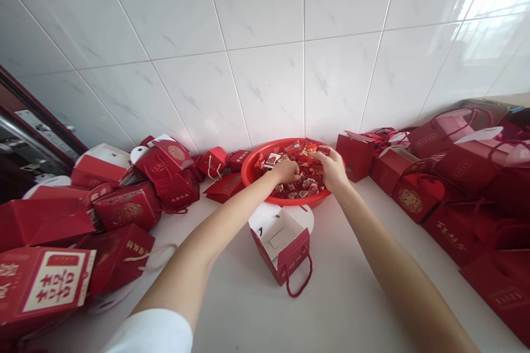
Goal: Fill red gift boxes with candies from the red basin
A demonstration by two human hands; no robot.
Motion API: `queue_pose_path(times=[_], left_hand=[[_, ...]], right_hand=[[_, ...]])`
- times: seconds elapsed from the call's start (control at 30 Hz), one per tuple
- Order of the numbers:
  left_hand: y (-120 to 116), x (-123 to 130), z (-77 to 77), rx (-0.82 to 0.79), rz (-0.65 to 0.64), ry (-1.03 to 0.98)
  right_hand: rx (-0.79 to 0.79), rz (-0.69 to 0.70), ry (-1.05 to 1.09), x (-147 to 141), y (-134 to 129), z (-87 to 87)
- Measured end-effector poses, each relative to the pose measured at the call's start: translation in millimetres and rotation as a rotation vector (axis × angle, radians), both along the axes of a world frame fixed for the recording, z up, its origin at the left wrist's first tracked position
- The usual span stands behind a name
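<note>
Both hands reach into a red plastic basket (248, 171) against the wall, filled with red-wrapped candies (308, 185). My left hand (286, 171) is over the middle of the candies, fingers curled down among them; what they hold, if anything, is hidden. At the basket's right side, my right hand (331, 168) has its fingers bent onto a red and gold wrapped candy (308, 150). In front of the basket stands a red gift box (281, 248), its white-lined top open and a dark red rope handle hanging at its front. No candy shows inside it.
Red gift boxes (126, 209) are heaped along the left, some with rope handles. More red boxes (451, 226) crowd the right side. One red box (355, 155) stands just right of the basket. A white tiled wall (265, 77) closes off the back of the white tabletop (323, 309).
</note>
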State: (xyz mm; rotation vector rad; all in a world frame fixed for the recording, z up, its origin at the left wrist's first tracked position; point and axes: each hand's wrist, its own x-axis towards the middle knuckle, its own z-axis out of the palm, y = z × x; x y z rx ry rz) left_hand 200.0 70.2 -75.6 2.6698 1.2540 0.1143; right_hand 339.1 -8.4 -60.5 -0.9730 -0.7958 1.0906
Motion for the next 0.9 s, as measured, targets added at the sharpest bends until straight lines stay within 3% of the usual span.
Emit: queue_pose_path(times=[0.17,0.3,0.47,0.57,0.7,0.8,0.9], left_hand=[[3.0,-2.5,0.0,-0.051,0.035,-0.034],[2.6,-9.0,10.0,-0.090,0.072,-0.118],[-6.7,-27.9,24.6,-0.172,0.209,-0.610],[-20.4,-41.2,29.0,-0.214,0.232,-0.857],[-48.8,-60.4,34.9,-0.255,0.220,-1.025],[-74.8,-77.0,42.4,-0.299,0.189,-1.028],[-98.3,-93.8,51.2,-0.360,0.110,-0.870]], right_hand=[[0.004,0.007,0.006,-0.1,-0.6,0.3],[0.004,-0.008,0.014,0.3,-0.5,-0.4],[0.008,0.016,0.018,2.0,-0.7,-1.3],[0.012,0.088,0.008,4.0,-2.3,0.9],[0.047,0.212,-0.040,6.2,-10.6,12.6],[0.128,0.327,-0.097,7.4,-22.7,26.8],[0.189,0.454,-0.209,8.6,-37.4,40.5]])
